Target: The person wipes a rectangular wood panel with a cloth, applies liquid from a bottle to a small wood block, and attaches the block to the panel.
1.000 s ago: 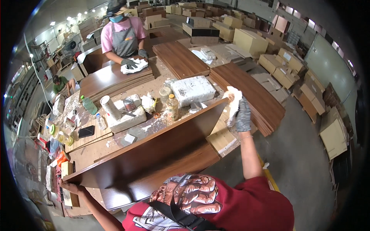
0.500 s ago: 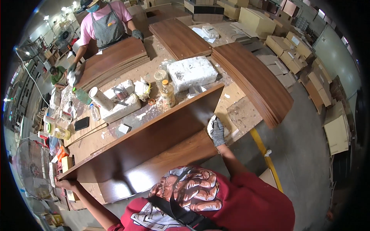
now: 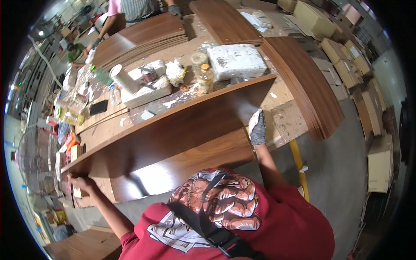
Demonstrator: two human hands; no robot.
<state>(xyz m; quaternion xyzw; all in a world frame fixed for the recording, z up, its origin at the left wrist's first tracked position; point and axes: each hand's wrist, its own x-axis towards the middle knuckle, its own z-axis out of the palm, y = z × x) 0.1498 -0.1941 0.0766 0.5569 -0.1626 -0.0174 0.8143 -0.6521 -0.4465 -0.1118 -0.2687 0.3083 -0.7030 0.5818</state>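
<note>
A long brown wood-grain board (image 3: pixel 186 134) stands tilted on its long edge across the near side of the table. My bare left hand (image 3: pixel 82 183) grips its left end, with the fingertips partly hidden. At the right end, my right hand (image 3: pixel 258 126), in a grey and white glove, is closed on the board's lower corner. A second brown board (image 3: pixel 203 158) lies flat in front of the upright one, its surface reflecting bright light.
Beyond the board are a white block (image 3: pixel 237 61), an orange-capped bottle (image 3: pixel 205 80), a white cup (image 3: pixel 122 78) and a phone (image 3: pixel 99 107). Brown panels are stacked at right (image 3: pixel 303 86) and far left (image 3: pixel 141 37). A gloved co-worker stands across the table. A fan (image 3: pixel 37 160) is at left.
My view has tilted down and turned, so the table sits higher and further right in the picture. Both hands stay on the upright board. The co-worker's head has left the view.
</note>
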